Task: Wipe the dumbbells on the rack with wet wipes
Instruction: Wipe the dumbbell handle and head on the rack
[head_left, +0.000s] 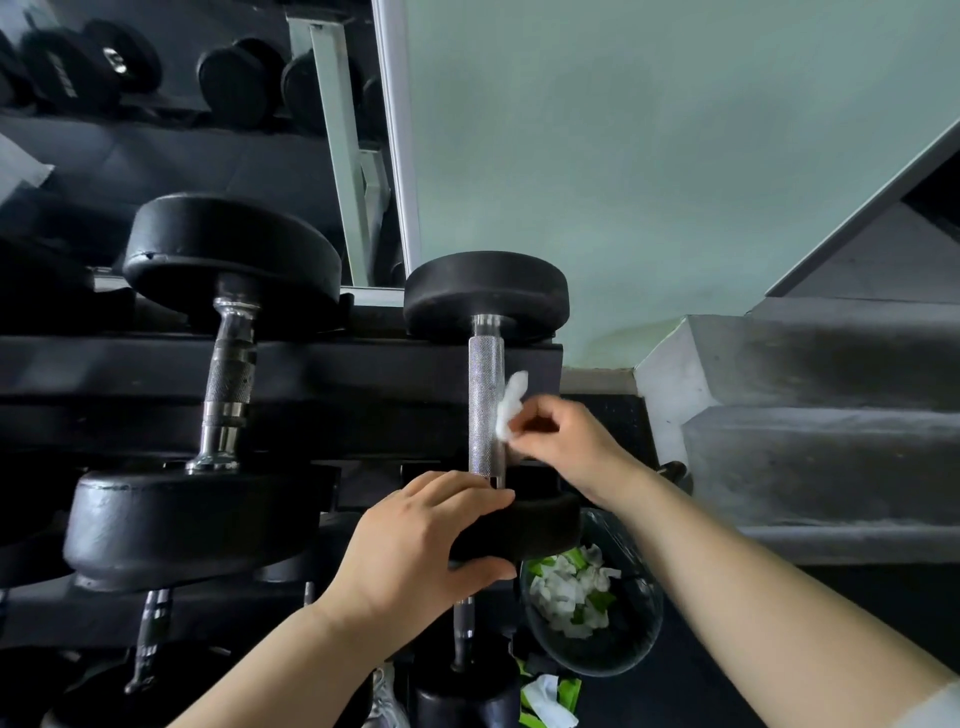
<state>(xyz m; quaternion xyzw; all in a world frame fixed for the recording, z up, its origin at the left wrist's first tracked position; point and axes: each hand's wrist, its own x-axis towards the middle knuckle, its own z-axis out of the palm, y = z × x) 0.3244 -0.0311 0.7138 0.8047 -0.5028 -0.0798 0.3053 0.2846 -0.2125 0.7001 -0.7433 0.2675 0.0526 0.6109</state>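
White wet wipe (511, 408) was pinched by the right hand (566, 441) against the knurled handle of the rightmost dumbbell (482, 374) on the rack (363, 374). Its near head was clasped in the grip of the left hand (415, 540), likely for steadying.

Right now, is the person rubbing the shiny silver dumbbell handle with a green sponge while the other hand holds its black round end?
Not quite: it is a crumpled white wet wipe, not a green sponge. The head view shows the right hand pinching it against the shiny silver dumbbell handle, while the left hand holds the black round end.
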